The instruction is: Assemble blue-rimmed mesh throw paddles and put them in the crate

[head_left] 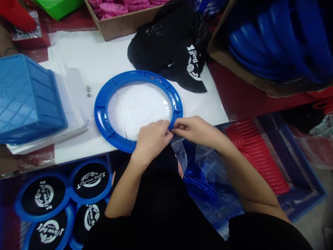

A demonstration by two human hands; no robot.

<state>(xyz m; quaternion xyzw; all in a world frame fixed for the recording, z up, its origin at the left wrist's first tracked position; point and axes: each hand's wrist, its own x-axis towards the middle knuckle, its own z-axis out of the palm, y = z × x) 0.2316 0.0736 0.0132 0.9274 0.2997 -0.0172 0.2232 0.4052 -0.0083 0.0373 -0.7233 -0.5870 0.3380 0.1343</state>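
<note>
A blue plastic ring [101, 116] lies on the white-covered table, with its hollow ribbed side up and a thin red wire on its far right part. My left hand [153, 139] rests over the ring's near right edge, fingers closed on the rim. Right beside it, my right hand [194, 131] is closed in a pinch at the same edge; whatever sits between its fingertips is too small to make out. Beyond the ring lies black mesh fabric [161, 48] with white "Ball" lettering. A few small silver discs [88, 91] sit to the ring's left.
A blue basket [44, 97] stands at left on white sheets. Cardboard boxes hold pink pieces [113, 8] and blue rings [262, 41]. Below the table are finished-looking "Throw Ball" discs [91, 178], a crate of red rings [260, 159] and clear plastic bagging [208, 163].
</note>
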